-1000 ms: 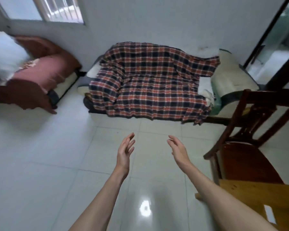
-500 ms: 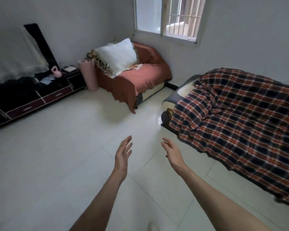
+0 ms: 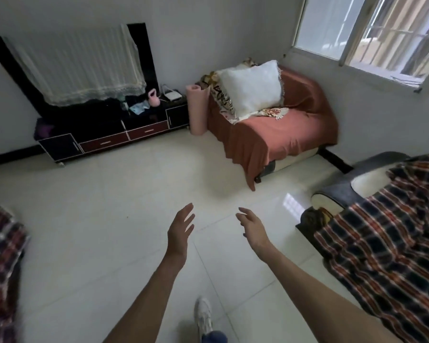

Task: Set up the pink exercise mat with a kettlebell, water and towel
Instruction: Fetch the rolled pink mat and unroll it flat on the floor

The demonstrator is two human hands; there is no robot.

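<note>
The pink exercise mat (image 3: 197, 108) stands rolled up on end at the far wall, between the black cabinet and the armchair. A small pink kettlebell (image 3: 153, 97) sits on top of the cabinet (image 3: 104, 139), beside some light cloth or paper (image 3: 137, 108). I cannot make out a water bottle. My left hand (image 3: 180, 229) and my right hand (image 3: 253, 227) hover open over the floor in front of me, far from the mat, holding nothing.
An armchair (image 3: 278, 134) draped in rust-red cloth with a white pillow stands right of the mat. A plaid-covered sofa (image 3: 386, 231) fills the right side. More plaid fabric (image 3: 0, 263) sits at the left edge. My shoe (image 3: 203, 315) is on the white tiles.
The view has swung left: the plaid sofa slid to the right edge and the cabinet, rolled mat and armchair came into fuller view. Both hands stay open and raised.
</note>
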